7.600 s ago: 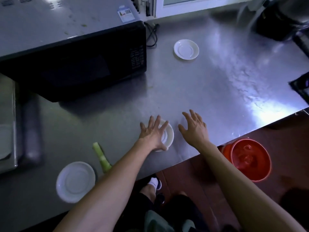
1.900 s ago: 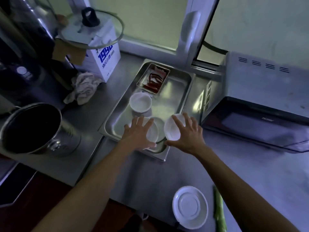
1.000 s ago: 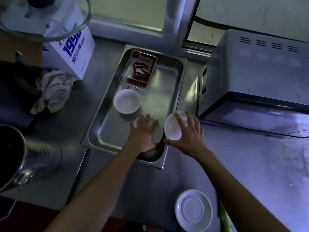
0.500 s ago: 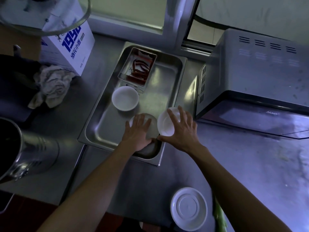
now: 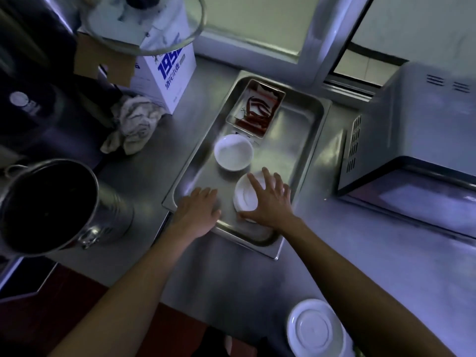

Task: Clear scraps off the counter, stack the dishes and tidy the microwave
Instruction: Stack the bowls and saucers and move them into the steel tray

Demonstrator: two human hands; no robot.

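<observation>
Landmark: steel tray on the desk, just left of the microwave.

Right hand: fingers spread and curled over a white bowl, gripping it from above inside the tray's near right corner. Can't tell if the bowl is down on the tray floor or sitting on another dish.

Left hand: fingers straight and together, palm down, holding nothing, over the tray's near left corner. Contact with the tray floor unclear.

Second white bowl: upright in the tray, just behind the gripped bowl, apart from it.

Small steel pan with red chillies: far end of the tray.

White plate: on the desk, well in front of the tray, near the desk's front edge, under the right forearm line.

Left of the tray: crumpled rag, white carton with blue print, glass lid resting on top of it, big steel pot at the near left.
</observation>
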